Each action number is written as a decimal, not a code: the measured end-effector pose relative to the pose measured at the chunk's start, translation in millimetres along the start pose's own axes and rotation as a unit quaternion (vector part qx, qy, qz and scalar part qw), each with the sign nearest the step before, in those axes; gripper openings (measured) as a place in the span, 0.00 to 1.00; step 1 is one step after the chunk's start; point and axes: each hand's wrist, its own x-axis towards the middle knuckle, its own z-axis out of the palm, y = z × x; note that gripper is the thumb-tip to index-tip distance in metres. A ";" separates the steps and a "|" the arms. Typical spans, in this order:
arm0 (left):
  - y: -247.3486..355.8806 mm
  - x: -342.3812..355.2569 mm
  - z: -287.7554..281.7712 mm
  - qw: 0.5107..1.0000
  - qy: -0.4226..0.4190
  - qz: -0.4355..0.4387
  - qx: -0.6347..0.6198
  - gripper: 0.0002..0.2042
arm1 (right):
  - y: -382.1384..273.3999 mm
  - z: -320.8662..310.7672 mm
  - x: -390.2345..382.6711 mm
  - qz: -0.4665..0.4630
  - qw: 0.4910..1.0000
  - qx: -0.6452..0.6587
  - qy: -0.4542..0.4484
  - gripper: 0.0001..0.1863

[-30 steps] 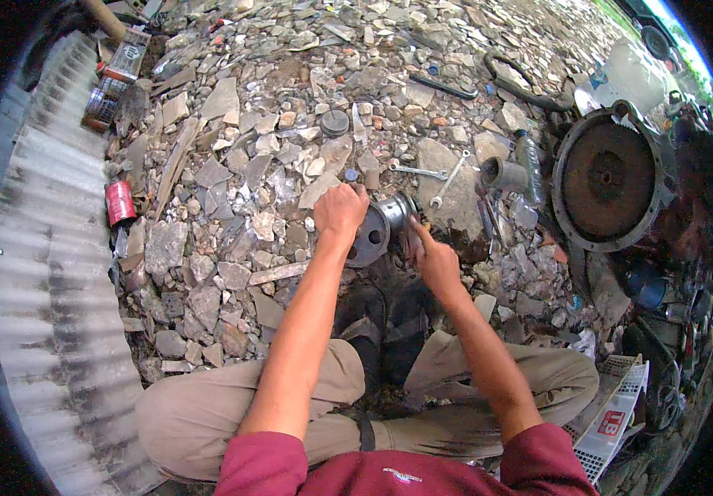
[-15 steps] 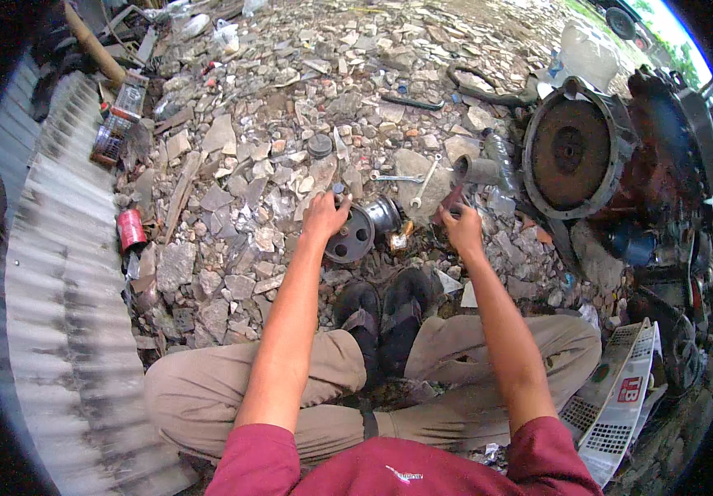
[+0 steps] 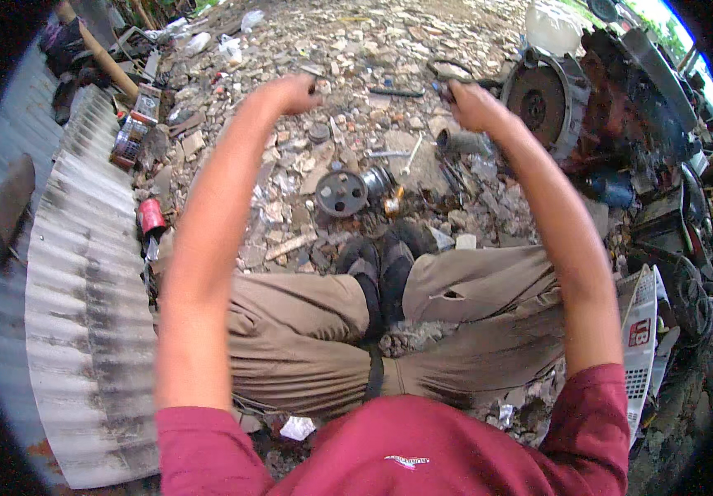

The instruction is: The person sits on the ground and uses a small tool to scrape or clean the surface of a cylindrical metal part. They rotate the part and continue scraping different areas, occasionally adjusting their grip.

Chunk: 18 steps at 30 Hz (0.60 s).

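Both arms stretch far out over the rubble. My left hand (image 3: pixel 297 93) is curled, its fingers smeared by motion; whether anything is in it cannot be made out. My right hand (image 3: pixel 471 105) is closed too, with its fingertips pinched together near a black hose, and its contents are hidden. Between and below the hands, a dark pulley wheel (image 3: pixel 342 193) with round holes lies on the stones, joined to a shiny metal cylinder (image 3: pixel 377 179). Two wrenches, one lying flat (image 3: pixel 389 154) and one slanted (image 3: pixel 413 153), rest beyond it. A small yellow-brown piece (image 3: pixel 393 201) lies beside the cylinder.
A metal pipe piece (image 3: pixel 461 141) and dark tools (image 3: pixel 452 175) lie to the right. A large engine block (image 3: pixel 621 91) stands at the right. A red can (image 3: pixel 151 217) sits beside corrugated sheeting (image 3: pixel 92 289) at the left. A white plastic crate (image 3: pixel 639 364) is by my right knee.
Both hands have lifted away and reached farther forward; the left has left the pulley wheel. The red-brown thing once at my right hand no longer shows there. The view has shifted.
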 end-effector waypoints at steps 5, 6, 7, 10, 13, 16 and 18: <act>33.5 -29.6 -60.3 0.986 0.052 0.125 0.095 0.22 | -32.2 -52.2 13.0 -0.261 0.962 -0.061 0.049 0.15; 30.8 -26.4 -54.1 0.980 0.058 0.157 0.111 0.21 | -42.4 -51.3 12.3 -0.256 0.965 -0.051 -0.002 0.15; 27.5 -24.7 -42.1 0.978 0.040 0.164 0.124 0.21 | -58.7 -45.0 12.0 -0.255 0.965 -0.035 -0.047 0.14; 36.2 -31.9 -4.5 0.968 -0.015 0.195 0.158 0.24 | -93.6 -23.3 -3.7 -0.215 0.955 -0.054 -0.197 0.12; 43.3 -39.3 58.3 0.967 -0.103 0.189 0.135 0.40 | -72.8 33.4 -7.7 -0.246 0.921 -0.080 -0.290 0.12; 40.9 -25.5 125.0 0.978 -0.128 0.159 0.049 0.52 | -19.4 103.0 -5.8 -0.276 0.905 -0.056 -0.320 0.20; 29.7 -25.2 162.5 0.984 -0.134 0.108 -0.043 0.55 | -14.8 128.8 6.9 -0.283 0.908 -0.020 -0.307 0.23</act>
